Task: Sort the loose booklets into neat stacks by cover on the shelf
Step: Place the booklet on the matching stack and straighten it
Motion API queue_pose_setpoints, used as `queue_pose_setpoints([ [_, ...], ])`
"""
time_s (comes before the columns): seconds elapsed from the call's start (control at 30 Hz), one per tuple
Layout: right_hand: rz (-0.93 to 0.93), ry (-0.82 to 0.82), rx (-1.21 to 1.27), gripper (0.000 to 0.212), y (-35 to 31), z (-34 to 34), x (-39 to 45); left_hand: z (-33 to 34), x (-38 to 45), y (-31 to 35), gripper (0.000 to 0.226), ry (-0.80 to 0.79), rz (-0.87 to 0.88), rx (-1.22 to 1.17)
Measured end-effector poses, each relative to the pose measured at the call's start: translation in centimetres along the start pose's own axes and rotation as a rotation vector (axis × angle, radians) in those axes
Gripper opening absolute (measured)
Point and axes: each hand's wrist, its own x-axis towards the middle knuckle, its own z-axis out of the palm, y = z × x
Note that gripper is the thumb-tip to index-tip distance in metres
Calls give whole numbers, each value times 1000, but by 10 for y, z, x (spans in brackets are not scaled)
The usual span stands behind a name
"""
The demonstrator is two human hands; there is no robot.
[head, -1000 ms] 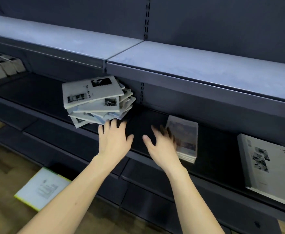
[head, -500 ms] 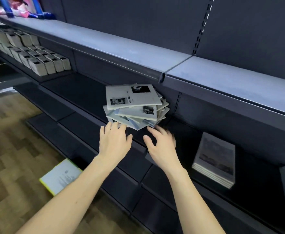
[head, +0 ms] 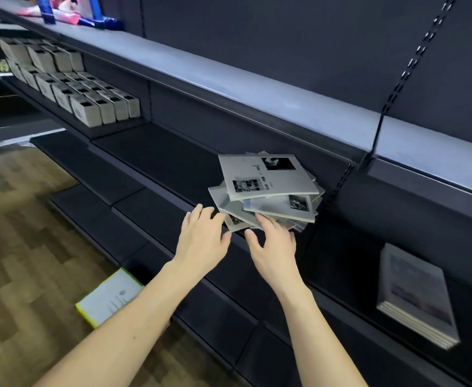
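Your left hand (head: 201, 241) and right hand (head: 274, 247), fingers spread, touch the near edge of a messy pile of booklets (head: 265, 191) (grey covers) on the dark shelf (head: 159, 160); a neat stack (head: 416, 297) lies far right.

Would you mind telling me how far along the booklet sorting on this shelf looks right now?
Done: one neat stack of same-cover booklets lies squared up at the right of the shelf. In hand: the left hand and right hand are open, reaching the base of the messy pile; neither grips anything yet. Left: that whole pile, fanned at mixed angles with differing covers, still needs separating into stacks.
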Motion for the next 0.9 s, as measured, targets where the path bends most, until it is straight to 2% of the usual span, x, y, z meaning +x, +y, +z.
queue_pose_setpoints([
  [0.23, 58, 36, 20, 49, -26, 30, 13, -5, 17, -42, 49, -82, 52, 0],
  [0.5, 145, 132, 114, 53, -32, 40, 46, 6, 53, -56, 53, -104, 63, -29],
  [0.73, 374, 278, 184, 55, -19, 54, 86, 20, 100, -63, 48, -106, 80, -1],
  [0.9, 481, 395, 305, 56, -6, 61, 104, 32, 147, -65, 55, -85, 64, 17],
])
